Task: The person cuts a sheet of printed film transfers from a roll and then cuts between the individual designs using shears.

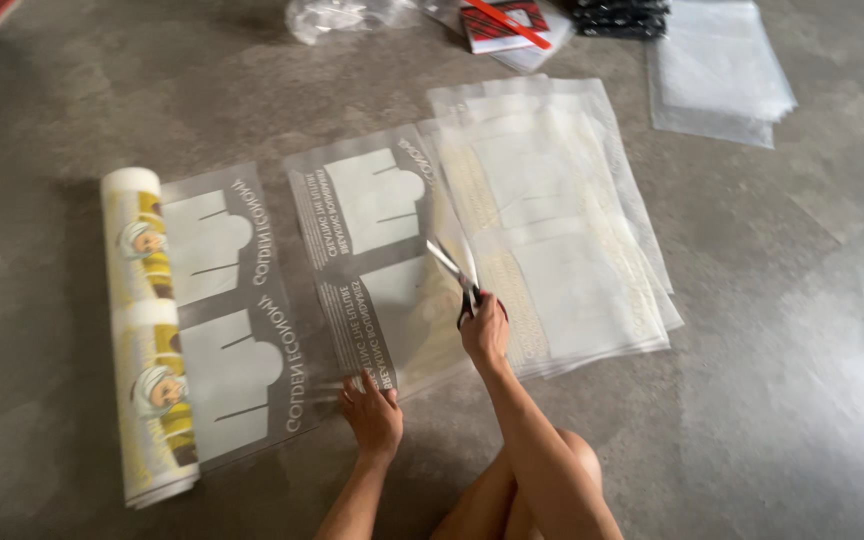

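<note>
Scissors (457, 275) gripped in right hand (484, 328), fingers closed through the dark handles, blades parted over the right edge of a clear printed plastic sheet (372, 265) spread on grey floor (752, 400). Left hand (372, 415) open and flat, palm down, fingers splayed, pressing the sheet's near edge. Sheet unrolled from a printed roll (147, 335) lying well to the left. Stack of cut sheets (552, 220) just beside the scissors on the right. Smaller pile of clear bags (717, 70) farther back.
</note>
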